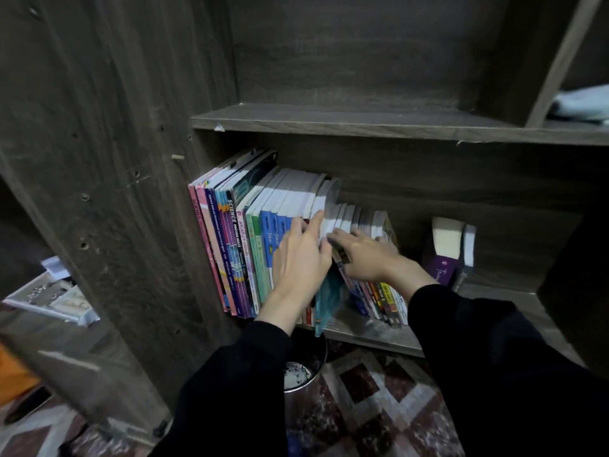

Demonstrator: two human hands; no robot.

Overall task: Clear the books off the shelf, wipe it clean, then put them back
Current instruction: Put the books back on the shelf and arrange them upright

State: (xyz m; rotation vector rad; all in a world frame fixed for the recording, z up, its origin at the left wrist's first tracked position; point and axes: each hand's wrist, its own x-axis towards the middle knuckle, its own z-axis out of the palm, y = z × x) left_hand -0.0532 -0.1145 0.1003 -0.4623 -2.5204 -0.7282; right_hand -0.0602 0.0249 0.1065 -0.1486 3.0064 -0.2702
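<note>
A row of upright books [240, 239] fills the left half of the lower shelf [372, 338]: tall workbooks at the left, smaller paperbacks [385, 298] further right. Between the two groups a thin teal-covered book [329, 298] stands tilted and blurred, its lower corner past the shelf's front edge. My left hand [301, 258] grips that teal book, fingers over the white page tops beside it. Fingers spread, my right hand [365, 255] presses on the smaller paperbacks, its fingertips touching the teal book's upper edge.
A purple book [441, 268] and a thick book [468, 245] stand apart at the shelf's right. The upper shelf board [329, 122] holds nothing here; a pale cloth [580, 103] lies in the upper right compartment. A metal bin [303, 387] stands on patterned carpet below.
</note>
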